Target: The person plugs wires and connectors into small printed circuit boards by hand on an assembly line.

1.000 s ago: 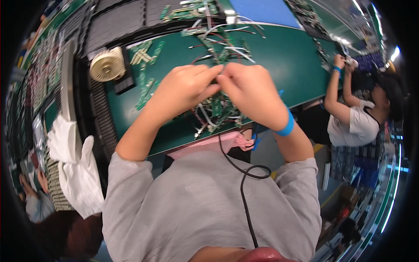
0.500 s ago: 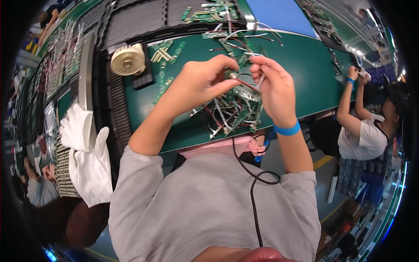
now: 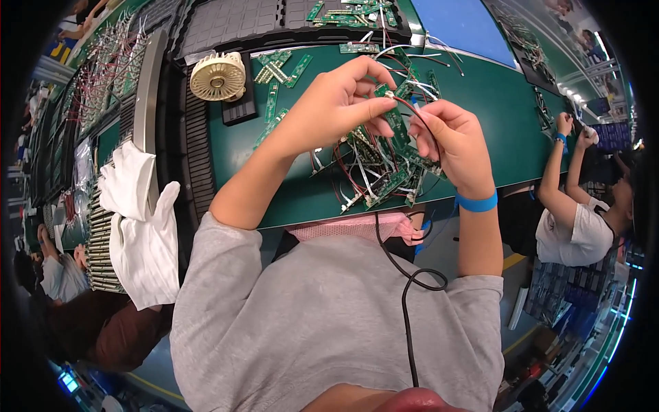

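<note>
Between thumb and fingers, my left hand [image 3: 340, 103] grips a narrow green circuit board [image 3: 395, 129] by its upper end. A dark red wire [image 3: 416, 110] runs from near that end across to my right hand [image 3: 461, 147], whose fingers are closed on it. My right wrist wears a blue band [image 3: 476, 203]. Below both hands lies a tangled heap of circuit boards [image 3: 390, 187] with white, red and black wires. My fingers partly cover the held board and the wire's far end.
On the green table [image 3: 288, 196] are loose boards [image 3: 271, 103] and a cream fan [image 3: 218, 77]. A black tray [image 3: 233, 27] and blue mat [image 3: 460, 27] lie at the far side. White gloves [image 3: 141, 254] rest at left. A co-worker [image 3: 576, 230] sits at right.
My hands have shifted slightly, and the board in my left hand now shows more of its length. My right fingers have moved from near a white wire to the dark red one.
</note>
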A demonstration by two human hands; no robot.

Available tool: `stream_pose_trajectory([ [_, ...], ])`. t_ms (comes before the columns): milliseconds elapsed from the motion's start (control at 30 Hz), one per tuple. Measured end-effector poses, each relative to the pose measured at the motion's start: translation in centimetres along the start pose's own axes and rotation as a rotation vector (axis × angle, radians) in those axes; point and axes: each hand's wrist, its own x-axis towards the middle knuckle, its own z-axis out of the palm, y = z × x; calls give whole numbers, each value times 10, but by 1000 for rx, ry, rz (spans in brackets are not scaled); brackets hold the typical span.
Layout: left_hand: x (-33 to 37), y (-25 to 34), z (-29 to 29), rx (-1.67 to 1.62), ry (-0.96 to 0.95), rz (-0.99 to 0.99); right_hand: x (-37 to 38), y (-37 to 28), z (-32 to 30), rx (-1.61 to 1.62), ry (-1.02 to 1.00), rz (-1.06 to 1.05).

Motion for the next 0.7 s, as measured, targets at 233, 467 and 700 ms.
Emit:
stream_pose_trajectory([
  [233,5,-5,-1,-145,-24,-72,0,-7,-4,-180,-126,69],
  [467,5,-6,-1,-187,-89,-76,5,-17,-9,-170,-204,221],
  [700,6,-12,1,-236,-85,-68,5,-11,-5,-142,-190,43],
])
